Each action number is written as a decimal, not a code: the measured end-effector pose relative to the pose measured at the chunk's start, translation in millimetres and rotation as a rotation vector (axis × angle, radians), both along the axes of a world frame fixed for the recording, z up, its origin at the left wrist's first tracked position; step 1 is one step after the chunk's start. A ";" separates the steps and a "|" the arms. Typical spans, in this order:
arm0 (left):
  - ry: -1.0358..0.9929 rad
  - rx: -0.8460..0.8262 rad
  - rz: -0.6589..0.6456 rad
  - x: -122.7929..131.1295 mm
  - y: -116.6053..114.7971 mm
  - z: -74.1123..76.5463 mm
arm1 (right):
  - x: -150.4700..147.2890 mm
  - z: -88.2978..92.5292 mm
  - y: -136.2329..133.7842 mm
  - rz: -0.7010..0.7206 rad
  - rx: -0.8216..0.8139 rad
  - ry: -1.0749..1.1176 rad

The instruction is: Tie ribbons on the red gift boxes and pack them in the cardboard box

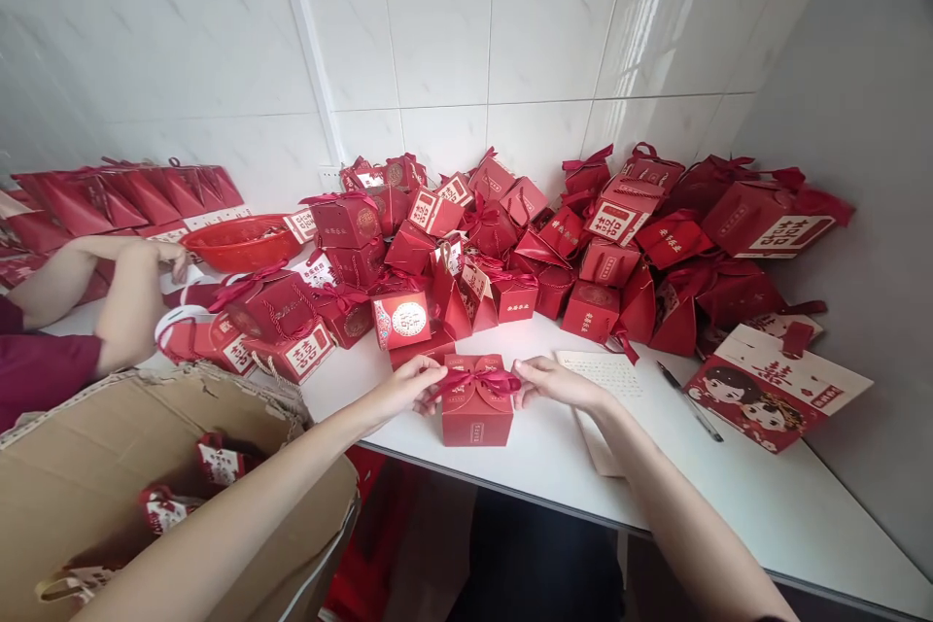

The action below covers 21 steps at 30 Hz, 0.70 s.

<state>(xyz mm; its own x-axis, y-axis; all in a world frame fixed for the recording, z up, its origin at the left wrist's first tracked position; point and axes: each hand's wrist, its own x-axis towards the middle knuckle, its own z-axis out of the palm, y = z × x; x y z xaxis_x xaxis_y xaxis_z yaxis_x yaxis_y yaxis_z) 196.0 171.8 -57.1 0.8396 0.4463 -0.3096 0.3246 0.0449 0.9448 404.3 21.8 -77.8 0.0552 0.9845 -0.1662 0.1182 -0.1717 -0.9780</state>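
Observation:
A red gift box [477,423] with gold print stands near the front edge of the white table [532,466]. Across its top lies a dark red ribbon [481,381] tied in a bow. My left hand [417,383] pinches the bow's left side between thumb and fingers. On the other side, my right hand [537,381] pinches the right end of the same ribbon. Just behind the box sits another red box with a round white emblem [408,319]. Beneath my right forearm lies a sheet of handwritten paper [598,374].
A big pile of red gift boxes [510,233] lines the wall. A pen [689,400] and a card-like bag with cartoon figures [765,394] lie right. An open cardboard carton [94,437] stands front left; beyond it are another person's arms [131,296] and a red basin [244,248].

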 end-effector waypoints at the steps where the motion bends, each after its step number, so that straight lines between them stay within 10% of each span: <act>1: 0.030 0.021 -0.003 -0.9 0.5 1.1 | -1.7 -6.0 -0.4 0.006 -0.006 0.022; 21: 0.169 0.117 -0.287 -9.8 7.1 12.1 | -4.2 -23.6 0.0 -0.177 0.120 0.248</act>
<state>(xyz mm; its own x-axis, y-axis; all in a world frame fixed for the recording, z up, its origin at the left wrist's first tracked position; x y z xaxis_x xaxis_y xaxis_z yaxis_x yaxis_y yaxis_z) 186.2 178.9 -45.0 0.8772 0.2402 -0.4157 0.4605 -0.1763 0.8700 400.2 21.8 -101.4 0.1996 0.9767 -0.0788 -0.1470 -0.0497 -0.9879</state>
